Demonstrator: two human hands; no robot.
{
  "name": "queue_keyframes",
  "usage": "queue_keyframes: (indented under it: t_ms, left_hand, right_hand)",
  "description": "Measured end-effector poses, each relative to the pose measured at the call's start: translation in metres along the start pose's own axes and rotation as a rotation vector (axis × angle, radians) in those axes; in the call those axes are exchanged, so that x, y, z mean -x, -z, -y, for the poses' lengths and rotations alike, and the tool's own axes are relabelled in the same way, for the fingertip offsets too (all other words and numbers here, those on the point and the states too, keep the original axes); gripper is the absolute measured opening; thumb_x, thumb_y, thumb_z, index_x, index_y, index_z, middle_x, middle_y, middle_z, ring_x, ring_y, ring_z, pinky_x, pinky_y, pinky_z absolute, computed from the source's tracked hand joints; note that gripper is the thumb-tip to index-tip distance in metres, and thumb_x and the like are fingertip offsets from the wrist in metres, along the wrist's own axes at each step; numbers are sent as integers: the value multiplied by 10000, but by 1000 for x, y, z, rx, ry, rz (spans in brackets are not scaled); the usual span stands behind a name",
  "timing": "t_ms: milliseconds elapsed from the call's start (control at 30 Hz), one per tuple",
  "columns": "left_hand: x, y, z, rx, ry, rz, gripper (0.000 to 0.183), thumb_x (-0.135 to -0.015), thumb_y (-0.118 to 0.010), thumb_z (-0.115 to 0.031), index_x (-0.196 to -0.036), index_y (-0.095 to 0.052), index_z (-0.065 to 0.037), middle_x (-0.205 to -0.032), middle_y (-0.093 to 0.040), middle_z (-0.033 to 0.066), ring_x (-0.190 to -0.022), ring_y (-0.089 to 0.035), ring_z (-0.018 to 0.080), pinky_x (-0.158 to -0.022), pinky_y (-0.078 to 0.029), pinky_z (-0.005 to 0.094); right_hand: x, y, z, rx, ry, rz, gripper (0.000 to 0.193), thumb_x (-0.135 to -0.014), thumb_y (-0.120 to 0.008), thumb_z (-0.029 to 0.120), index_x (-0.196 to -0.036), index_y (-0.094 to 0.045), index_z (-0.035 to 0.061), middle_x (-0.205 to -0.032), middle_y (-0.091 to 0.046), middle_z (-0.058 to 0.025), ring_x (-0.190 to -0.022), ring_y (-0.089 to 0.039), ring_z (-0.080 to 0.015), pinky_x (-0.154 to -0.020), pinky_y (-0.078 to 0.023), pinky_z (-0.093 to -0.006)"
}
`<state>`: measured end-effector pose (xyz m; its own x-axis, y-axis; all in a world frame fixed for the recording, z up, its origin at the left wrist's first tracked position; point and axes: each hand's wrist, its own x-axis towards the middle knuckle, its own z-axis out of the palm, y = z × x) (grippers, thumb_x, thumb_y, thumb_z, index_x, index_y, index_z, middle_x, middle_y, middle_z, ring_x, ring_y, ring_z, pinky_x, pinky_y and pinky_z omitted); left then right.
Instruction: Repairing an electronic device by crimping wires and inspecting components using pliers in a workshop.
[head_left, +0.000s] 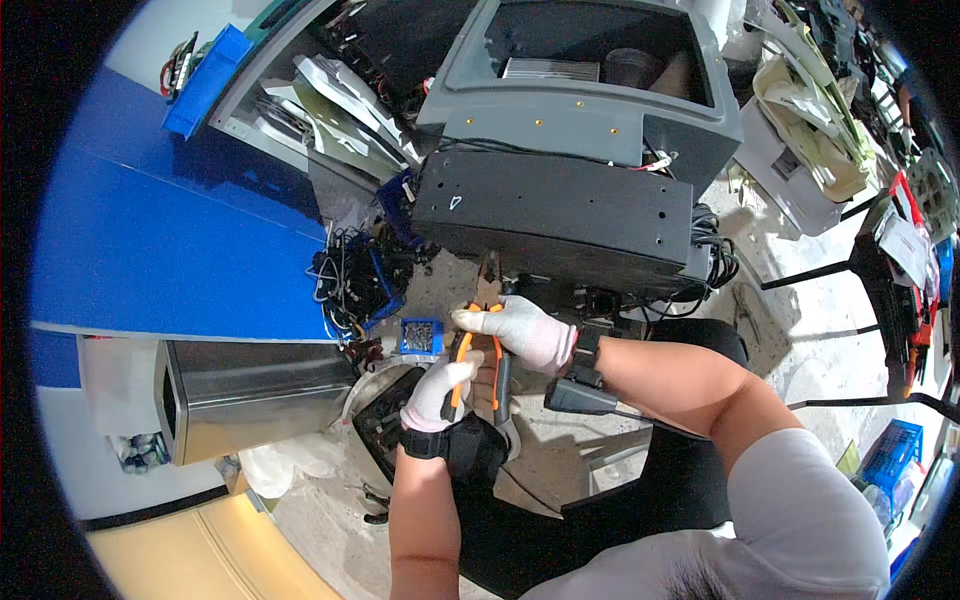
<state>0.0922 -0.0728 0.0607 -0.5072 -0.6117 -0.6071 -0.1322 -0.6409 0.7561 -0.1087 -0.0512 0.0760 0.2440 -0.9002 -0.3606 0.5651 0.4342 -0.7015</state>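
Note:
Long-handled pliers [488, 284] with orange-and-black grips stand at the middle, their metal jaws pointing toward a black metal box [555, 205]. My left hand [437, 393], in a white glove, is closed around the left grip. White-gloved too, my right hand [530, 333] is closed near the top of the grips, just below the jaws; its fingertips are partly hidden. A dark rod-shaped tool [503, 388] runs beside the right grip, and I cannot make out its kind. Whether the jaws touch anything is too small to tell.
Behind the black box rises a grey machine housing [590, 125] with a window-like opening. A small blue tray [421, 337] of screws and tangled black cables [350, 275] lie left of my hands. A blue tabletop [190, 255] fills the left; a folding chair [885, 285] stands right.

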Motion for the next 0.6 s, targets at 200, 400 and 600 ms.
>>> queue_keyframes:
  t_ms: [200,400,600]
  left_hand:
    - [-8,-52,-30,-627,-95,-5,354,-789,-625,-308,-907,-577,22,-732,-605,61,-689,-594,168,-608,-458,299]
    - [8,-64,2,-1114,-439,-441,770,-675,-731,-189,-1293,-329,34,-1140,-528,249,-1031,-561,342,-862,-448,384]
    - [1,-38,-12,-447,-120,-56,426,-714,-603,-75,-1120,-501,4,-924,-551,18,-805,-530,114,-709,-435,258]
  right_hand:
    - [-17,7,-22,444,153,-380,432,-755,-688,384,-782,-639,-44,-662,-620,-197,-584,-605,-280,-584,-472,-373]
    - [-23,-8,-23,581,114,-445,530,-771,-631,422,-832,-591,-103,-751,-616,-262,-765,-619,-378,-690,-477,-409]
    - [-18,-4,-27,664,95,-446,734,-727,-637,527,-1037,-501,-124,-932,-611,-283,-909,-602,-396,-765,-479,-393]
